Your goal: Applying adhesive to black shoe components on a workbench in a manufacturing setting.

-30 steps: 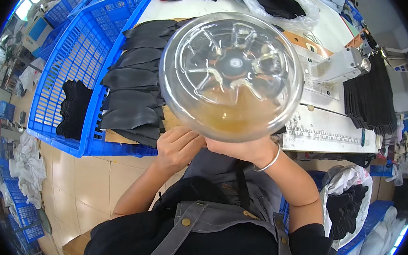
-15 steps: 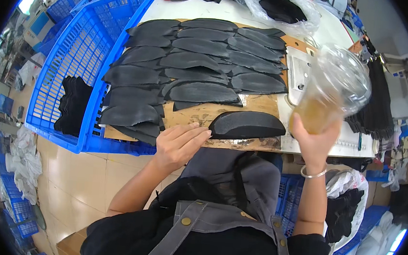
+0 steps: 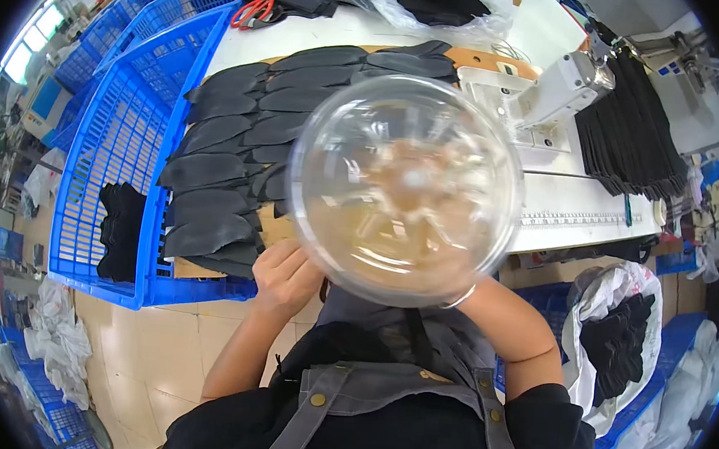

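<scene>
On the white sewing table (image 3: pixel 546 214) covered with black fabric pieces (image 3: pixel 239 143), the left hand (image 3: pixel 288 276) rests loosely closed and empty, while the right hand, hidden, probably grips the clear bottle (image 3: pixel 404 190) raised to the face, rigid, smooth, best held around its body.

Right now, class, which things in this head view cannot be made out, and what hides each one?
- Right hand: hidden behind the clear plastic bottle raised close to the camera; only the forearm shows.
- Board and black pieces under the bottle: covered and blurred by it.
- Left hand: fingertips partly behind the bottle's rim.
- Sewing machine: needle area too small.
</scene>
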`<act>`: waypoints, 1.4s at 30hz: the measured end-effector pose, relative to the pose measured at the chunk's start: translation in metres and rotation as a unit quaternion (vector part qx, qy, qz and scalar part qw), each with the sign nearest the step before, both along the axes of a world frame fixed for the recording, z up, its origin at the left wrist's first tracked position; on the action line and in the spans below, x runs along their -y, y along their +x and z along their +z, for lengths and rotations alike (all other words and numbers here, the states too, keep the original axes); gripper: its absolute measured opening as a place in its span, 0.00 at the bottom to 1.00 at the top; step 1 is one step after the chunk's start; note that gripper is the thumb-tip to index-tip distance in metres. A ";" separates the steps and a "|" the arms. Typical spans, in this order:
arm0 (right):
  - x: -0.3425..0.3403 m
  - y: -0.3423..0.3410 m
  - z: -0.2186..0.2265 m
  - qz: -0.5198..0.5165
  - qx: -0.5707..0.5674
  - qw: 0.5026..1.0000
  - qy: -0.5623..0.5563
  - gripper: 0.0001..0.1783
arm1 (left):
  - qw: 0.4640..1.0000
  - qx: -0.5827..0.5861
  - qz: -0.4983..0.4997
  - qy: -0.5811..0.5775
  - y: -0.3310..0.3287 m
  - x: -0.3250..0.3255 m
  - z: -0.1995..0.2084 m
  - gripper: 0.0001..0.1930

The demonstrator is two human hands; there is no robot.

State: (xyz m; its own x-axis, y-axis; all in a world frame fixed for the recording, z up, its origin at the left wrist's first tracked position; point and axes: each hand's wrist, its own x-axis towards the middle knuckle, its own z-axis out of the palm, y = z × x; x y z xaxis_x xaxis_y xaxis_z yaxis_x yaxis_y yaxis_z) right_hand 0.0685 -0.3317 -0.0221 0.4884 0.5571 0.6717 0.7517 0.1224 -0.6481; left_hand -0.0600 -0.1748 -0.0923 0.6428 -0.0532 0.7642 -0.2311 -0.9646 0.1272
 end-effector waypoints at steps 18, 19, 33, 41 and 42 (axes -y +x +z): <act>0.132 0.081 -0.060 0.007 -0.458 0.841 0.287 0.29 | 0.979 -0.174 -0.098 -0.035 0.079 0.059 0.086 0.22; 0.131 0.081 -0.062 0.038 -0.481 0.831 0.277 0.28 | 0.975 -0.196 -0.100 -0.009 0.084 0.061 0.087 0.26; 0.130 0.082 -0.061 0.029 -0.448 0.849 0.280 0.31 | 0.922 -0.358 -0.142 -0.033 0.109 0.045 0.086 0.25; 0.124 0.054 -0.048 0.205 -0.525 0.771 0.296 0.42 | 0.902 -0.363 -0.134 -0.193 0.107 0.048 0.080 0.14; 0.117 0.045 -0.044 0.237 -0.540 0.739 0.325 0.41 | 0.902 -0.362 -0.132 -0.195 0.107 0.049 0.082 0.14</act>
